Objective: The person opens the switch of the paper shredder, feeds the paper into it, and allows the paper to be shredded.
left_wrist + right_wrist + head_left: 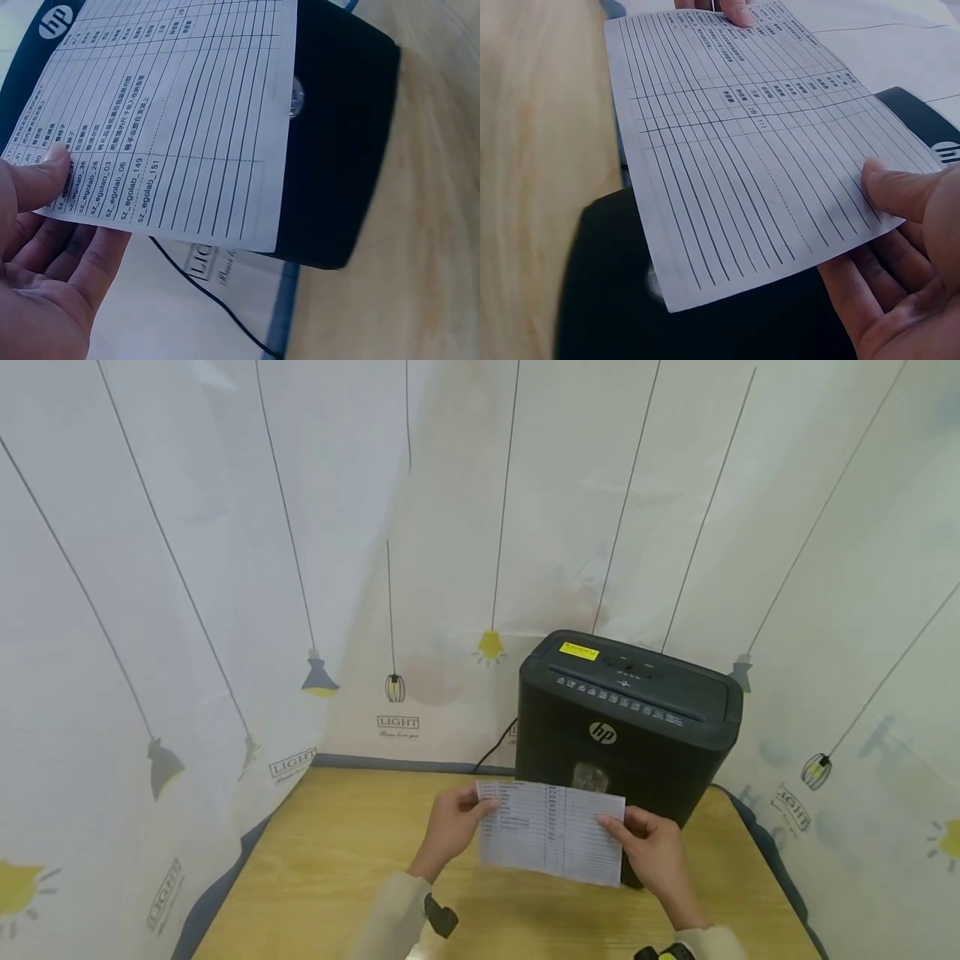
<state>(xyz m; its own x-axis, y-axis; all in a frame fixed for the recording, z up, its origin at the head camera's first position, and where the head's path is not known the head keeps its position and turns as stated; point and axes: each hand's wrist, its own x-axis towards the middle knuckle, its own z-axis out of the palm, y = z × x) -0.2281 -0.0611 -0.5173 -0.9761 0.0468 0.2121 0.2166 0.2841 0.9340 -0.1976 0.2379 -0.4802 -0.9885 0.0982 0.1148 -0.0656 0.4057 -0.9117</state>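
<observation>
A white sheet of paper [551,832] printed with a ruled table is stretched between both hands in front of a black HP paper shredder [622,702]. My left hand [452,828] pinches its left edge, thumb on the printed face and fingers behind. On the opposite edge my right hand [656,852] pinches it the same way. In the left wrist view, the paper [187,127] covers part of the shredder's front [345,135]. The right wrist view shows the right thumb [900,191] lying on the ruled lines, with fingers underneath. The shredder stands upright, its slotted top facing up.
A light wooden table [337,860] lies under the hands and the shredder. Behind it hangs a pale sheet [450,568] printed with lamps, closing in the back and both sides. A black cord [495,747] runs from the shredder's left side to the table's back edge.
</observation>
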